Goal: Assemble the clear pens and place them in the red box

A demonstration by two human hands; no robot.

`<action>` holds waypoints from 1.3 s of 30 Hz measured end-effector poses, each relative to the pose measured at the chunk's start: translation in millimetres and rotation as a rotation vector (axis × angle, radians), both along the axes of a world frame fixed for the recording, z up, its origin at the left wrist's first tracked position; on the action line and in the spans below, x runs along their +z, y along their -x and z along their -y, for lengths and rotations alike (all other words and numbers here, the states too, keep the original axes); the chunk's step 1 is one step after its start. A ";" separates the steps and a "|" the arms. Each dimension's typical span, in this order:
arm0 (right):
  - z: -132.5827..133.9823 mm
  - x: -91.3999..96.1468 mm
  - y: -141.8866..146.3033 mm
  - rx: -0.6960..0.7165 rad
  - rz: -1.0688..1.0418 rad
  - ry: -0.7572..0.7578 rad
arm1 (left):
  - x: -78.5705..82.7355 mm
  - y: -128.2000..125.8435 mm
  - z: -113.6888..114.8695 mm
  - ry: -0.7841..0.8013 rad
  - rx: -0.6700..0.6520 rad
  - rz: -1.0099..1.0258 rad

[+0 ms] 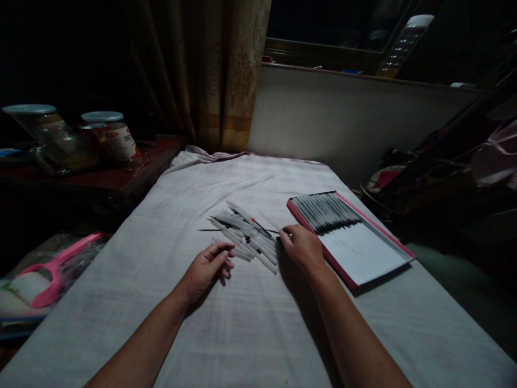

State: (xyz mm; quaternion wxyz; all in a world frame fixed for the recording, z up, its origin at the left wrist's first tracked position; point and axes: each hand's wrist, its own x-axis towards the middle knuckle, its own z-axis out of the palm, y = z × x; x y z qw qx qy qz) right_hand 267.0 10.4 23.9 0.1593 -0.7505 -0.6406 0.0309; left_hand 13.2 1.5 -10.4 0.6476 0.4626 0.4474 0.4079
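Note:
A loose heap of clear pen barrels lies on the white cloth ahead of me. My left hand rests on the cloth at the heap's near left edge, fingers loosely curled together and touching a barrel. My right hand sits at the heap's right side, its fingertips pinched at the end of a thin dark refill that runs across the heap. A red-edged box lid lies right of my right hand, with a neat row of pens laid side by side in its far end.
A dark wooden shelf at the left carries two lidded jars. A pink-handled tool lies low at the left. A curtain hangs behind. Dark clutter fills the right side past the table edge.

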 end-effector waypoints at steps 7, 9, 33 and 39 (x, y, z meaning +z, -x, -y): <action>32.7 -6.8 26.0 0.495 -0.317 -0.047 | -4.2 -0.6 8.4 -0.931 0.161 -0.638; 35.1 -5.4 36.5 0.558 -0.343 -0.038 | -6.6 -0.2 9.0 -1.028 0.030 -0.774; -6.2 13.5 -26.2 -0.005 -0.182 0.028 | -17.7 4.6 0.6 -0.926 0.128 -0.790; 10.8 25.2 -6.7 0.303 -1.099 -0.024 | -11.4 5.9 -0.1 -0.875 0.209 -0.729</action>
